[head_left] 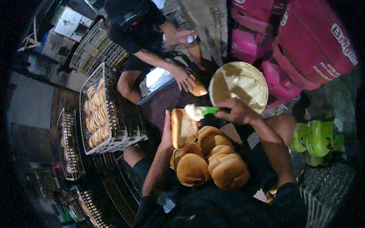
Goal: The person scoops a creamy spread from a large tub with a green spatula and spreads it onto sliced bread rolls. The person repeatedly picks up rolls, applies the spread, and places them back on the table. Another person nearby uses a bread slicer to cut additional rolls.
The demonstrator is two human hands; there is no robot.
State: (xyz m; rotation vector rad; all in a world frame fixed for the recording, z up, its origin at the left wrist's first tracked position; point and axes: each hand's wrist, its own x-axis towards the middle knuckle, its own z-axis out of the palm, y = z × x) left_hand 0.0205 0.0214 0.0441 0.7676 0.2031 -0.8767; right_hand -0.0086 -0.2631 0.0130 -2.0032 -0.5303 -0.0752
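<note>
My left hand (166,131) grips an opened bread bun (184,127) along its left side, cut face up. In my right hand (236,111) is a green spatula (210,110), its tip covered by a thick lump of pale cream (194,111) at the bun's upper edge. Two rows of round golden buns (193,170) rest on my lap below the hands. A white bucket (265,78) of the same pale cream stands just beyond my right hand.
Opposite sits a co-worker, one hand (185,78) on a bun (198,88) beside a metal tray (156,91). White crates (108,138) of buns stand left. Pink gas cylinders (279,76) are at right, green ones (317,138) below them.
</note>
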